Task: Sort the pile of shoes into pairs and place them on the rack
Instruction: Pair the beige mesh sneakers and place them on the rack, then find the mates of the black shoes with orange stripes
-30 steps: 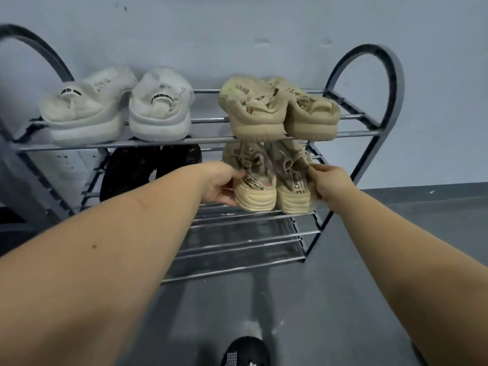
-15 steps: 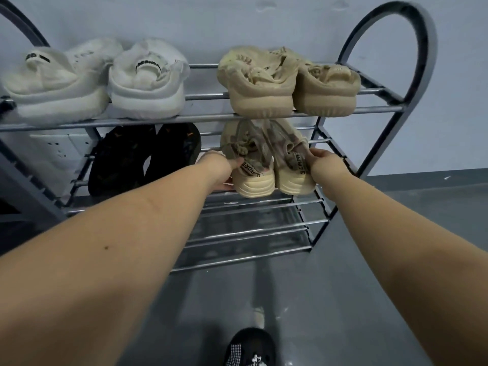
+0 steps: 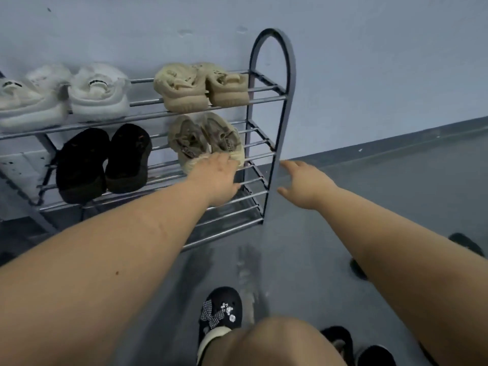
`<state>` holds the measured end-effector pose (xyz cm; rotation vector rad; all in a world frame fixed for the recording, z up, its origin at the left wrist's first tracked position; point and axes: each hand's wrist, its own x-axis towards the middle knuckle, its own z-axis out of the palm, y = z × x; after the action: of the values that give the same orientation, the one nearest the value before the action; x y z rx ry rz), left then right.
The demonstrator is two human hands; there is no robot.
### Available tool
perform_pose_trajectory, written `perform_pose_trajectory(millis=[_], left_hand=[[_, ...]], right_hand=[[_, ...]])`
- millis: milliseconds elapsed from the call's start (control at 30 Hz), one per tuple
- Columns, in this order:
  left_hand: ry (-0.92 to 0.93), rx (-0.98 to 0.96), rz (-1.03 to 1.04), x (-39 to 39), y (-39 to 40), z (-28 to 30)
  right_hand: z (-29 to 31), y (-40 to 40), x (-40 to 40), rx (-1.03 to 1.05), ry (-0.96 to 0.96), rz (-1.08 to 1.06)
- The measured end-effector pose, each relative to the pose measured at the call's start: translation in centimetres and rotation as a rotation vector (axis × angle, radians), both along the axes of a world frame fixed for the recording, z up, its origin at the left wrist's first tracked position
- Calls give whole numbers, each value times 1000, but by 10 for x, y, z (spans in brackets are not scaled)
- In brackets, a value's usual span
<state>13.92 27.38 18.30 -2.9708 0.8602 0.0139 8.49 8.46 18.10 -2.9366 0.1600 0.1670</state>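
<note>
Shoes nearest the camera sit on the floor (image 3: pixel 369 180): black clog (image 3: pixel 220 313) w/ checked bow and charms, worn on the person's foot, bottom centre. More dark shoes (image 3: pixel 356 347) at bottom right, partly cut off by the right arm; another dark one (image 3: pixel 466 243) peeks out behind that arm further right.

Both arms reach fwd toward the rack (image 3: pixel 274 107). Left hand (image 3: pixel 216 178) has loose, straight fingers; fingertips touch the heel end of the tan pair (image 3: pixel 204 140) on the mid shelf, no curl round it, so left grip is open. Right hand (image 3: pixel 303 183) hangs in the air just right of the rack's side frame, fingers spread, holding nothing, grip open, apart from the shoes.

Mid shelf, L to R: black pair (image 3: pixel 103 161) side by side, then tan pair at right end, heels out. Lower shelves: bare bars only visible.

Top shelf: white pair (image 3: pixel 66 93) at left, left shoe partly out of frame; beige pair (image 3: pixel 202 87) at right, right above the tan pair. Each pair's shoes touch each other.

Behind the rack: pale blue wall (image 3: pixel 369 62), darker strip along its base.
</note>
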Motion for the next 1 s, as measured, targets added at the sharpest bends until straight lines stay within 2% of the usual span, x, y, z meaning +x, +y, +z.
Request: perform_pose_trajectory(millis=[133,467,600,767,1000], left_hand=[[38,111,-168,-45,-57,-13],[181,223,-414,-130,-218,-68],[235,247,-487,-144,-276,-92],[361,223,-517,-157,-327,-126],[532,240,-521,-168,-349,-196]], right_hand=[[-15,-40,-64,-107,71,-33],[-95,-153,-192,-69,284,-285],[-108,-199,-210,77,388,-441],[-125,-264,-234,-94,476,-442],[-161,-317,-253,-88,574,-460]])
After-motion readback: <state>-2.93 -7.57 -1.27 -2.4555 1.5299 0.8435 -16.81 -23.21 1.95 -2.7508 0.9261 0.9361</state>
